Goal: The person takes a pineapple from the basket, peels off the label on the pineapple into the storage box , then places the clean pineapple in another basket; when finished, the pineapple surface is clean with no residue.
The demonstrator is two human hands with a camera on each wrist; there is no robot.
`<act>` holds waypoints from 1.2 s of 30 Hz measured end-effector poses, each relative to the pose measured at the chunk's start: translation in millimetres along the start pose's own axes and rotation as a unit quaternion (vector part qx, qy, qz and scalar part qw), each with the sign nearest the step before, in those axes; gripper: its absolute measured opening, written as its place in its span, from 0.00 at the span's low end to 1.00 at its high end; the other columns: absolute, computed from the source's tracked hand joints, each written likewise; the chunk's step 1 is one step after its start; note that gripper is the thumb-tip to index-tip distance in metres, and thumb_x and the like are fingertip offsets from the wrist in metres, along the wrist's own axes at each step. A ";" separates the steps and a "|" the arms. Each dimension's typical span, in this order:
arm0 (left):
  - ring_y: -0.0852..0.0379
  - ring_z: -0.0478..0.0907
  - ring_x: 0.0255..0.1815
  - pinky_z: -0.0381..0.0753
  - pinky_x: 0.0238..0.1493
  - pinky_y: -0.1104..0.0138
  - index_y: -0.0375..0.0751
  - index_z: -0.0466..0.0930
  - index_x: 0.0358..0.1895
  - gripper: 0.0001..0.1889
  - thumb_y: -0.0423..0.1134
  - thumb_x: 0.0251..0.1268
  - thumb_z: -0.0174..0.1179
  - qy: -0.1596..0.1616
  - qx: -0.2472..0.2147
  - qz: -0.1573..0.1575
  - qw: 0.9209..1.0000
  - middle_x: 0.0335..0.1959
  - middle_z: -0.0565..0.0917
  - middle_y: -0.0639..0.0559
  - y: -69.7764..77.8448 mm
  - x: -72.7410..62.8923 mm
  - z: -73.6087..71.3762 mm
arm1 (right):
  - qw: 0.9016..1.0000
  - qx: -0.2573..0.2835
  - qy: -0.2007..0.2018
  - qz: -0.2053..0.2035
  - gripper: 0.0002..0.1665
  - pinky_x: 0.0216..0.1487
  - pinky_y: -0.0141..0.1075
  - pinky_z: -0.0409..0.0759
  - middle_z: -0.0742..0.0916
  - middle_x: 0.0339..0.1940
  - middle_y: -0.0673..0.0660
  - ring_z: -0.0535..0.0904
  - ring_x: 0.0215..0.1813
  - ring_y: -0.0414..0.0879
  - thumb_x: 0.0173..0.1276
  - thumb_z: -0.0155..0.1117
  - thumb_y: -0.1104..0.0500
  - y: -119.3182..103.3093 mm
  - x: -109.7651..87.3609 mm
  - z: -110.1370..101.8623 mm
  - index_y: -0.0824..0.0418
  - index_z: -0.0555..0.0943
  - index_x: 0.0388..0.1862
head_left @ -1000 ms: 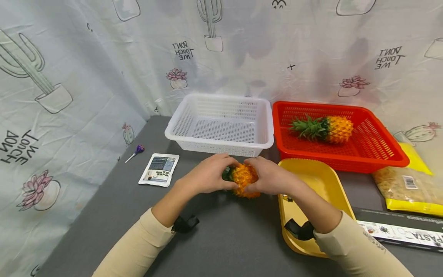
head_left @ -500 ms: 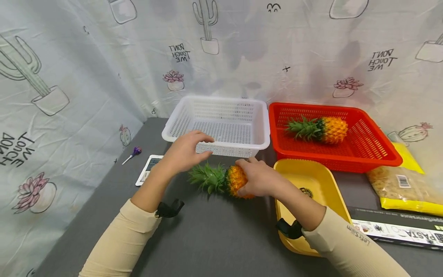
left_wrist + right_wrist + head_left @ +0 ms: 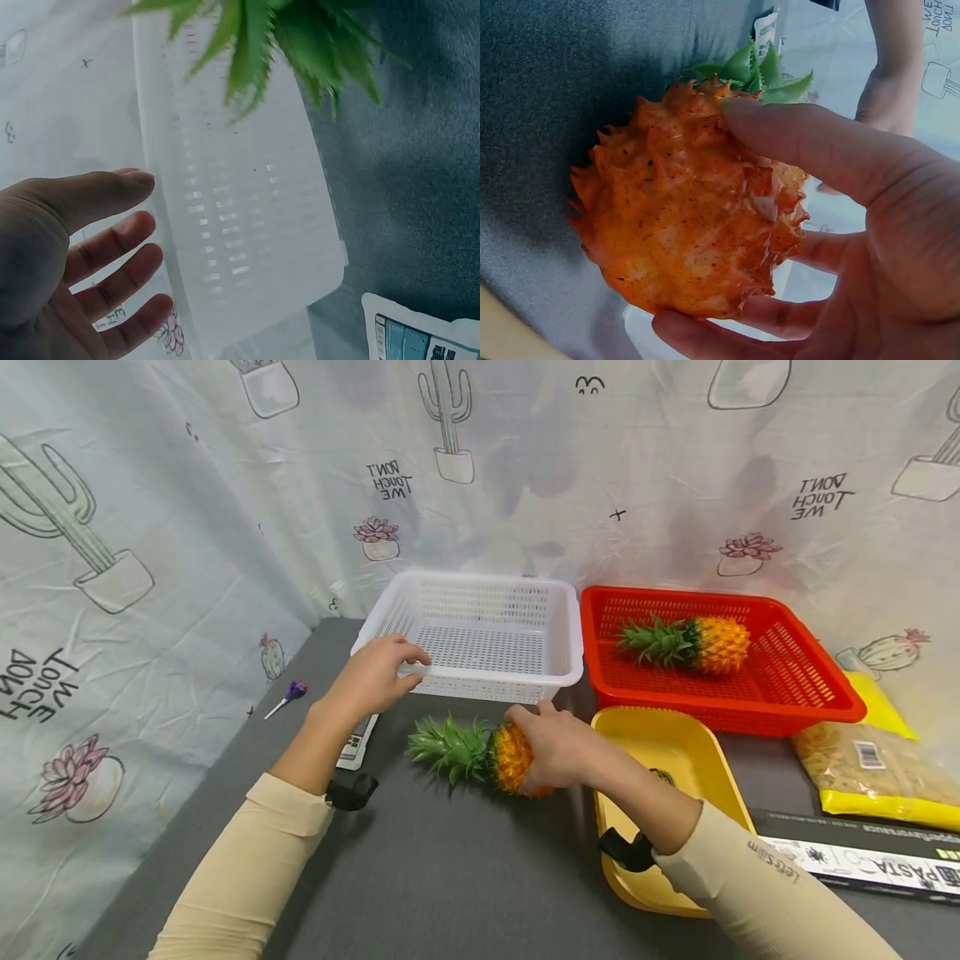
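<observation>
A pineapple (image 3: 512, 758) with an orange spiky body and green leaves lies on its side on the grey table, leaves to the left. My right hand (image 3: 566, 747) grips its body from the right; the right wrist view shows the thumb on one side of the pineapple (image 3: 682, 217) and fingers round the other. My left hand (image 3: 375, 677) holds nothing, its fingers loosely bent, by the front left corner of a white basket (image 3: 491, 680). In the left wrist view the left hand (image 3: 90, 255) has its fingertips close to the basket's rim; whether they touch is unclear.
Right of the white basket stands a red basket (image 3: 697, 714) holding another pineapple (image 3: 723, 646). A yellow tray (image 3: 697, 752) sits under my right forearm. A pasta bag (image 3: 847, 760) and a long box (image 3: 862, 856) lie far right; a lollipop (image 3: 294, 691) and a white packet (image 3: 356, 745) lie left.
My left hand has come off the pineapple and moved left and away, uncovering the green leaves. My right hand has stayed on the fruit's body.
</observation>
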State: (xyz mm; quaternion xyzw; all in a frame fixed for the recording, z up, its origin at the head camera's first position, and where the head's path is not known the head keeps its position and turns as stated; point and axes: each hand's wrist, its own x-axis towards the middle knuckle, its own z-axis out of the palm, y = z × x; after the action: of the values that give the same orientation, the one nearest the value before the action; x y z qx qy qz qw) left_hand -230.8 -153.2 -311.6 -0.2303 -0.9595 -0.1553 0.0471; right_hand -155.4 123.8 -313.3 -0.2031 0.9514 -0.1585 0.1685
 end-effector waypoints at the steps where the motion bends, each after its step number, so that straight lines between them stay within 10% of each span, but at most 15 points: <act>1: 0.41 0.80 0.55 0.80 0.56 0.48 0.41 0.87 0.55 0.12 0.35 0.71 0.65 -0.002 0.002 -0.001 1.000 0.52 0.83 0.41 -0.9 1.0 0.0 | 1.000 0.000 -0.001 0.000 0.50 0.40 0.44 0.81 0.78 0.51 0.63 0.76 0.46 0.57 0.44 0.85 0.55 -0.4 0.3 -0.2 0.52 0.73 0.68; 21: 0.42 0.80 0.52 0.80 0.52 0.48 0.43 0.87 0.55 0.12 0.37 0.72 0.66 -0.014 0.011 0.002 1.000 0.50 0.83 0.42 -8.1 8.2 4.5 | 0.999 0.026 -0.012 -0.035 0.45 0.39 0.38 0.80 0.77 0.52 0.60 0.75 0.49 0.52 0.47 0.83 0.59 4.3 -41.5 -55.4 0.53 0.72 0.65; 36: 0.42 0.80 0.54 0.79 0.55 0.48 0.44 0.88 0.55 0.12 0.37 0.72 0.66 -0.015 -0.003 -0.007 1.000 0.51 0.83 0.42 -7.9 9.1 4.2 | 0.996 -0.013 0.017 -0.084 0.47 0.54 0.45 0.79 0.79 0.57 0.49 0.76 0.56 0.46 0.45 0.86 0.55 52.0 -85.8 -115.2 0.40 0.73 0.64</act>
State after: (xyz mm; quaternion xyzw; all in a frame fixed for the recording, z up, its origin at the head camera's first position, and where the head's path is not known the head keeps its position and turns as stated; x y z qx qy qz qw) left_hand -242.6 -154.7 -316.3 -0.2259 -0.9613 -0.1546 0.0310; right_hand -143.3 233.5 -207.6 -0.2815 0.9359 -0.1625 0.1360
